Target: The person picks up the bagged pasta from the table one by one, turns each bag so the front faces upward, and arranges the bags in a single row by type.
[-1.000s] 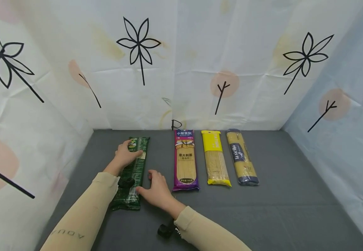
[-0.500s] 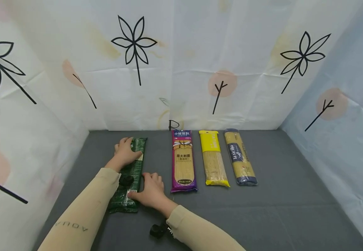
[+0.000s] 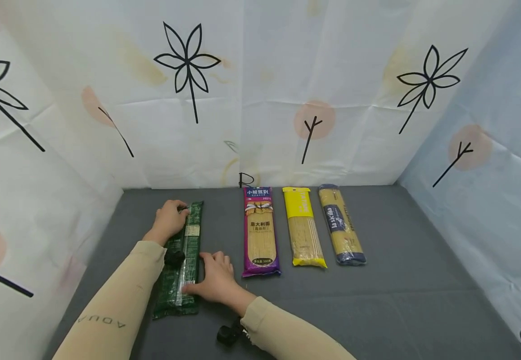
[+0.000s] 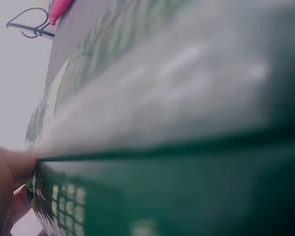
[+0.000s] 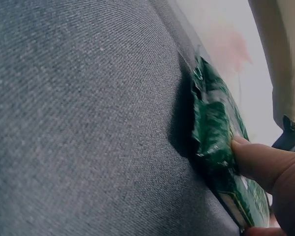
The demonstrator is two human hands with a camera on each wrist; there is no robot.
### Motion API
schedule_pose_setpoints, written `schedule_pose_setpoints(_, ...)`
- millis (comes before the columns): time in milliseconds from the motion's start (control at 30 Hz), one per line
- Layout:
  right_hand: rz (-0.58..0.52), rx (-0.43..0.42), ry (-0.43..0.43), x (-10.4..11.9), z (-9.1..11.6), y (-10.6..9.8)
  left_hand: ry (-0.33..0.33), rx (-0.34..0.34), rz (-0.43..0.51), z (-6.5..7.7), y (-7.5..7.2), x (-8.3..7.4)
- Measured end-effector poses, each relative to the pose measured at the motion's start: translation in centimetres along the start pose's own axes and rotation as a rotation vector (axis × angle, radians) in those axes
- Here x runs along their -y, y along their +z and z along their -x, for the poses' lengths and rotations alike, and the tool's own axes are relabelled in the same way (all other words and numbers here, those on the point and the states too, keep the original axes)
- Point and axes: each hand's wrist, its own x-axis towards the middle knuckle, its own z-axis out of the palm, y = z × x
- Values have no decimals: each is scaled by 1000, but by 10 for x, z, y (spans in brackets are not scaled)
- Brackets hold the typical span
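A long, shiny green pasta packet [image 3: 191, 250] lies at the left of the table, back label and barcode side up, slightly raised at its near end in the right wrist view. My left hand [image 3: 168, 220] grips its far part, thumb on top and fingers over the left edge. In the left wrist view, the packet [image 4: 137, 196] fills most of the frame, close to the lens. My right hand [image 3: 217, 280] pinches the near right edge. In the right wrist view, the thumb [image 5: 260, 162] presses on the packet [image 5: 214, 123], with a finger partly visible at the lower edge.
To the right, a purple spaghetti packet [image 3: 262, 232], a yellow one [image 3: 306, 230] and a blue-labelled one [image 3: 342, 227] lie side by side on the grey table [image 3: 404, 310]. Patterned white cloth [image 3: 260, 90] stands around the back and sides.
The green packet has shifted a little toward me and to the left. My right hand has moved left onto its edge, and my left hand has slid slightly left. The other packets lie still.
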Motion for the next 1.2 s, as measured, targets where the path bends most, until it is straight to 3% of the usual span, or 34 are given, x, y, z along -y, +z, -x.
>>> schedule_pose_setpoints(133, -6, 31, -13, -1, 2, -3, -27, -28, 30, 3, -5, 3)
schedule_pose_setpoints(300, -4, 62, -35, -3, 5, -5, -49, -21, 3, 9, -12, 2)
schedule_pose_setpoints(467, -5, 86, -51, -5, 8, -6, -36, 1, 30, 15, -14, 0)
schedule_pose_setpoints(633, -22, 97, -63, -7, 10, -6, -25, -32, 91, 22, -14, -3)
schedule_pose_setpoints(733, -98, 81, -57, -10, 13, -5, -49, -62, 139, 26, -13, -6)
schedule_pose_setpoints(967, -395, -4, -8, -23, 19, -10, -74, -143, 260, 31, -18, -24)
schedule_pose_setpoints(1200, -472, -31, -37, -28, 20, -24, -62, -202, 316, 33, -23, -46)
